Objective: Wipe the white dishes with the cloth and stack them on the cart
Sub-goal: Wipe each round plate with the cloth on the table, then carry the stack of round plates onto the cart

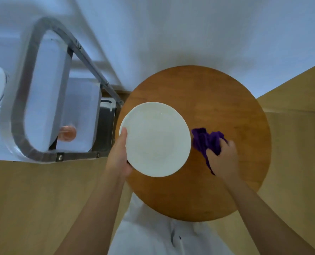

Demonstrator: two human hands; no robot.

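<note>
Item 1. White plate [157, 139]: round, plain, shallow well and broad rim. No maker's mark, label or writing can be read on it or on any other item listed here. It sits over the left part of the round wooden table [226, 107], its left edge overhanging the table rim; whether its underside touches the wood cannot be told.

Item 2. Left hand [119, 155]: bare forearm entering from lower left. The hand grips the plate at its left rim, thumb lying on the upper face of the rim, fingers hidden beneath.

Item 3. Purple cloth [206, 142]: crumpled, lying on the table just right of the plate, apart from it by a narrow strip of wood.

Item 4. Right hand [222, 159]: bare forearm entering from lower right, back of hand upward. Fingers are curled down into the cloth and clamp a bunch of it against the table; a tail of cloth trails under the wrist.

Item 5. Cart [42, 85]: metal tube frame with rounded handle loop, left of the table, blurred. A pinkish round object [67, 133] shows within it, too blurred to identify.

Item 6. White garment [153, 234] on the person, bottom centre.
</note>
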